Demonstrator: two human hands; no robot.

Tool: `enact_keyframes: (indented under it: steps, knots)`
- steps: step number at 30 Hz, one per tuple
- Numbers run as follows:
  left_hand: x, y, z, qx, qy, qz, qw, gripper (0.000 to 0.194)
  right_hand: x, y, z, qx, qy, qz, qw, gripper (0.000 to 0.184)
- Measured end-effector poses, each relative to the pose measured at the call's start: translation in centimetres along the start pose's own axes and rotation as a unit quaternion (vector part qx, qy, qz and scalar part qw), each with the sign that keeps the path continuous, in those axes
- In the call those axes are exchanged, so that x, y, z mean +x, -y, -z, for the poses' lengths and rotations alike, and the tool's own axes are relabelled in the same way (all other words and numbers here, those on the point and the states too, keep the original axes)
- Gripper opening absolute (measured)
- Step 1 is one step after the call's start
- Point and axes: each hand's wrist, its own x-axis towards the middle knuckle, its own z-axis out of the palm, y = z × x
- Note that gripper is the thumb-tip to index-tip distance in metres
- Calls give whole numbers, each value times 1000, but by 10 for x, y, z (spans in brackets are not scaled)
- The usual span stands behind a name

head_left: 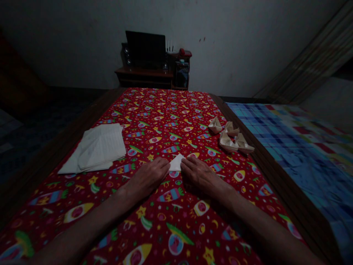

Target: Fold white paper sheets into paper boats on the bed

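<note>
A small white folded paper (175, 163), its visible part shaped like a triangle with the point away from me, lies on the red patterned cloth (168, 140). My left hand (153, 173) grips its left side with closed fingers. On the opposite side, my right hand (198, 173) is closed on the right corner. Both hands rest low over the cloth, and their fingers hide the paper's outer corners. To the left of my left hand lies a stack of paper sheets (102, 147). Several folded paper boats (228, 141) stand beyond my right hand, near the right edge.
At the far end, a brown desk (146, 73) carries a dark monitor (146, 48), speakers (127, 54) and a red telephone (185, 53). Blue checked bedding (264, 129) lies on the right, beyond the wooden edge (275, 184). The room is dim.
</note>
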Motion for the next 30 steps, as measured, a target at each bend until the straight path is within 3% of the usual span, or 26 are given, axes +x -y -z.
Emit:
enact_keyframes:
  steps: [6,14,19,23,26,30]
  knots:
    - [2,1,6,-17,2,2,1000,24,0,-2,-2,-6,-5,0,1000,12]
    - [2,-5,6,51,64,7,997,21,2,0,-5,-24,-6,5,1000,12]
    - [3,-6,2,66,54,4,996,24,1,5,0,-27,-12,-13,999,16]
    - [2,-4,-3,48,-3,1,999,20,1,9,1,-52,-26,-35,998,18]
    - [1,-1,-8,-23,-96,15,995,25,2,8,-3,-51,-26,-61,996,14]
    - [3,0,-15,-176,-219,120,952,55,0,2,-8,-30,-66,-117,991,10]
